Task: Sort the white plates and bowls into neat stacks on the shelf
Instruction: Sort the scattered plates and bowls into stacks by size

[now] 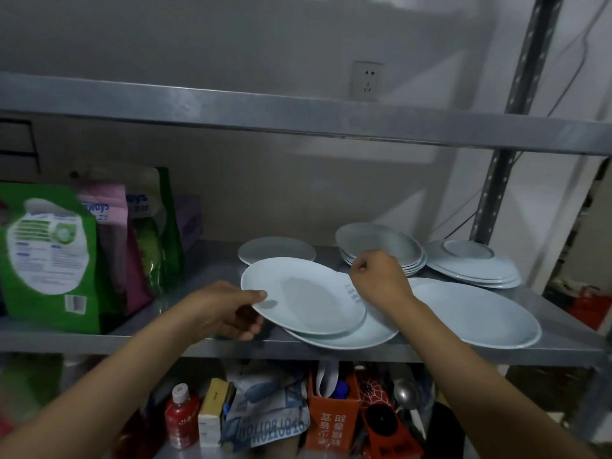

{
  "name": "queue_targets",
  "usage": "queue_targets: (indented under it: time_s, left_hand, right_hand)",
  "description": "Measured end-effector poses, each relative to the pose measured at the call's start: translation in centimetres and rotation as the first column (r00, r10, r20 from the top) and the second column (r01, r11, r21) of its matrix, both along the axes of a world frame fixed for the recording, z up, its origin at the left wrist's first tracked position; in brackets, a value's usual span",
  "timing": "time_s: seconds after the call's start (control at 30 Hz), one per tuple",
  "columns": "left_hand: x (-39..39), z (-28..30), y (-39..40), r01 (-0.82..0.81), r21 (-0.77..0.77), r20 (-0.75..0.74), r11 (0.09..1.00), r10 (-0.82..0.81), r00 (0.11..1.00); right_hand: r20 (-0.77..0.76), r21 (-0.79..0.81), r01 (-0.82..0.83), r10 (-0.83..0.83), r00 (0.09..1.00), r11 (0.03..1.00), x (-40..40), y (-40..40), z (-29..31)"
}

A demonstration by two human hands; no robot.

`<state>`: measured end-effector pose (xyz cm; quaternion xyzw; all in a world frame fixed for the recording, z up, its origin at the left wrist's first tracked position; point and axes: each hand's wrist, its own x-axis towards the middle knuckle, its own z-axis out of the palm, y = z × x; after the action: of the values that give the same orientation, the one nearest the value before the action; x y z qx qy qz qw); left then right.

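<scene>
The steel shelf [205, 263] stands against a grey wall with one socket [367, 81]. On it lie two stacks and four single plates. The left hand [225, 309] pinches the front plate's [303, 294] left rim; the right hand [377, 276], its grip pressed together, holds its far edge. Three bags [49, 256] stand left of this plate.

Left side: green bag [49, 256] and pink bag [112, 240] stand upright and wall off that end of the shelf [205, 263].
Open gap: bare shelf between the bags and the small plate [276, 250].
Overhead: upper shelf [298, 117] caps the reach.
Right side: plate stacks [470, 263] and a large plate [477, 313] fill it up to the post [493, 187].
</scene>
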<state>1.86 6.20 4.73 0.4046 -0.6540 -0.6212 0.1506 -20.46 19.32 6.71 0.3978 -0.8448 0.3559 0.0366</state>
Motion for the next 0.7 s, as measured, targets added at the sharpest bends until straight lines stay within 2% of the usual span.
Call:
queue_targets:
  time_s: [0.07, 0.17, 0.23, 0.27, 0.33, 0.43, 0.53, 0.63, 0.7]
  left_hand:
    - [0.4, -0.1, -0.2, 0.017, -0.024, 0.052, 1.0, -0.016, 0.999]
    - [0.5, -0.1, -0.7, -0.024, -0.044, 0.042, 0.999, 0.026, 0.999]
    - [0.2, -0.3, -1.6, -0.116, -0.178, 0.024, 0.977, 0.122, 0.992]
    - [0.0, -0.8, -2.8, -0.162, -0.326, 0.021, 0.931, 0.178, 0.984]
    - [-0.8, -1.6, -5.3, -0.182, -0.618, 0.005, 0.765, 0.235, 0.972]
    - [-1.9, -2.6, -8.6, -0.033, -0.813, 0.103, 0.582, 0.2, 0.974]
    - [-3.2, -3.3, -10.4, 0.077, -0.895, 0.15, 0.439, 0.134, 0.98]
    - [-4.8, -3.8, -11.5, 0.183, -0.876, 0.248, 0.445, 0.091, 0.965]
    - [-6.0, -4.2, -12.5, 0.285, -0.874, 0.344, 0.394, 0.086, 0.935]
  right_hand:
    - [0.009, -0.013, -0.02, 0.02, 1.0, 1.0, -0.1, -0.2, -0.1]
    - [0.004, -0.033, -0.042, 0.043, 0.999, 0.999, -0.1, -0.6, -0.1]
    - [-0.002, -0.042, -0.058, 0.058, 0.998, 0.997, -0.1, -1.0, -0.1]
    - [0.0, -0.045, -0.065, 0.065, 0.998, 0.997, -0.1, -1.3, -0.1]
    - [0.001, -0.049, -0.08, 0.08, 0.997, 0.996, 0.0, -2.0, 0.0]
    - [-0.029, -0.045, -0.117, 0.115, 0.993, 0.992, 0.2, -3.1, 0.2]
    - [-0.076, -0.034, -0.174, 0.171, 0.982, 0.984, 0.2, -4.0, 0.2]
    - [-0.019, -0.086, -0.227, 0.227, 0.974, 0.97, 0.0, -4.6, 0.4]
    - [0.045, -0.191, -0.252, 0.265, 0.963, 0.949, -0.1, -4.7, 0.8]
